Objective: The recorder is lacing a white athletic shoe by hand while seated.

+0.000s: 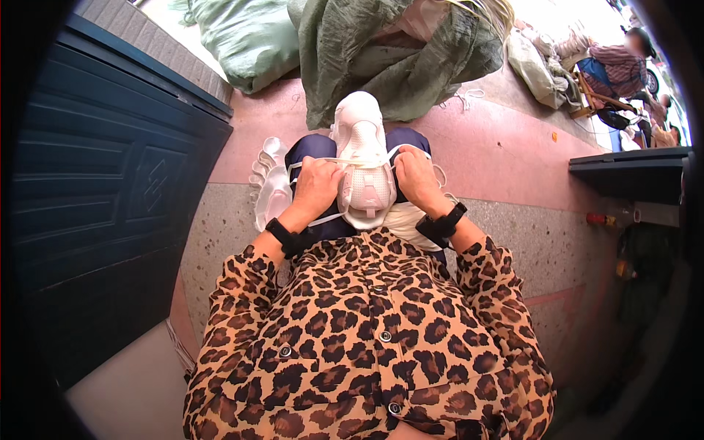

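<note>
A white mesh shoe (367,191) rests lengthwise between my thighs, on dark trousers, its toe pointing away from me. White shoelace (350,160) runs across its upper and out to both sides. At the shoe's left side my left hand (317,185) is closed, pinching a strand of lace. My right hand (417,176) is closed on the lace on the opposite side, fingers bent near the shoe's edge. Loose lace loops hang beyond both hands. Parts of the fingertips are hidden behind the knuckles.
Several white shoes (274,192) stand in a row by my left leg. A bundle of cream laces (411,226) lies by my right thigh. Big green sacks (396,59) sit ahead. A dark blue door (117,176) rises at left. Another person (620,70) sits far right.
</note>
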A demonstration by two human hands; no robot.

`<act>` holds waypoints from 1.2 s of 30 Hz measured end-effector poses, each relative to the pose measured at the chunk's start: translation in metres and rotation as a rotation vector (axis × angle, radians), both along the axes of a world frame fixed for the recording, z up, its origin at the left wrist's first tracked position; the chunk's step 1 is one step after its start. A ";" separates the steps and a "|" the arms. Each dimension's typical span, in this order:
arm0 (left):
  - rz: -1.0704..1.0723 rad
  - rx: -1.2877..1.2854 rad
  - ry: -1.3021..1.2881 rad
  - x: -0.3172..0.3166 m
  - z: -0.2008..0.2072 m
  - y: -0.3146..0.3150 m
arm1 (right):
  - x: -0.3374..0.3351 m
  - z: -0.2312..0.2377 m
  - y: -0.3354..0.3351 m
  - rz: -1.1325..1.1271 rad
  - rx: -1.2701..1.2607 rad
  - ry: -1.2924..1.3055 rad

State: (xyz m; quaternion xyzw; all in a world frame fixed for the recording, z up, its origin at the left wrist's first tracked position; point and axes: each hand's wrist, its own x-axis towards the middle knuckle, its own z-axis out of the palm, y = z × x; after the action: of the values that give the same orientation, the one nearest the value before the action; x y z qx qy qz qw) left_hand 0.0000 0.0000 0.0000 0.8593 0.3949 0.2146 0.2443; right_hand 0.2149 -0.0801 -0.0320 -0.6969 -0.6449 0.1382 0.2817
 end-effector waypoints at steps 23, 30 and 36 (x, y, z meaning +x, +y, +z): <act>-0.153 0.168 0.193 0.021 0.016 -0.003 | -0.003 0.029 -0.005 -0.004 0.042 -0.029; -0.044 0.394 0.246 0.014 0.023 -0.032 | -0.019 0.049 -0.014 0.026 -0.006 -0.379; 0.001 0.140 0.302 0.010 0.014 -0.036 | -0.009 0.031 -0.008 0.160 -0.125 -0.471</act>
State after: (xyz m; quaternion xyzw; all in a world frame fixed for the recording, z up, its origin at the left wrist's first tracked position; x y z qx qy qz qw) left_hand 0.0103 -0.0363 0.0141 0.8965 0.4116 0.1104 0.1217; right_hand 0.2060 -0.0879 -0.0008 -0.6726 -0.7360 0.0337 0.0683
